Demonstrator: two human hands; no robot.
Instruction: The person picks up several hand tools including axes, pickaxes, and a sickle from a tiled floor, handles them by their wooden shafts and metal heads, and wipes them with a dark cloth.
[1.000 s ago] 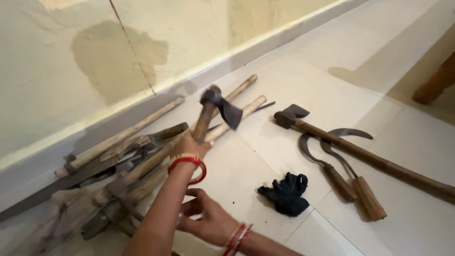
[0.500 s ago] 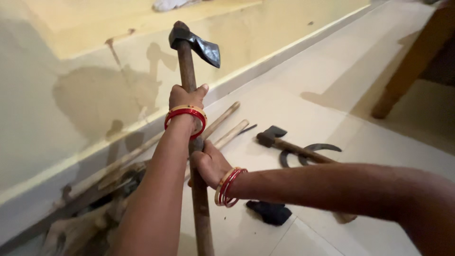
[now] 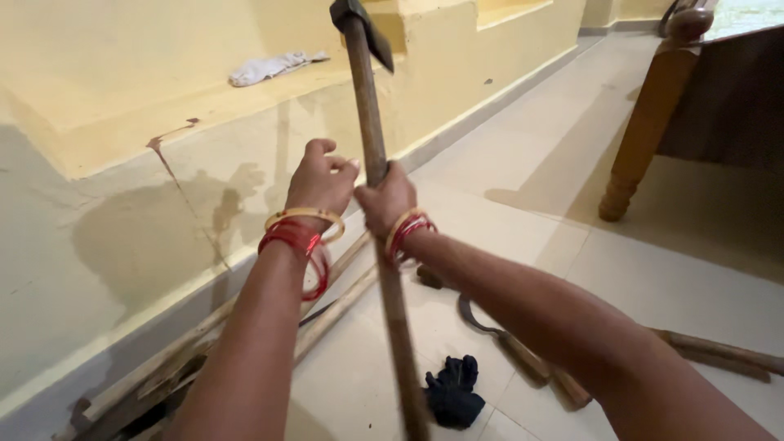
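Gripping upright axe (image 3: 371, 122), right hand (image 3: 388, 200), left hand (image 3: 320, 181) beside

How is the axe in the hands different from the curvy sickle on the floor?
The axe stands nearly upright, off the floor; the sickle lies flat on the tiles. The axe has a long, straight handle and a wedge head; the sickle has a curved blade and looks shorter. The right hand grips the axe; nothing touches the sickle. Both have wooden handles.

Soft daylight fills the room; my arms throw a blurred grey shadow on the pale yellow plastered wall (image 3: 122, 204). Slight motion blur softens my near forearms below it.
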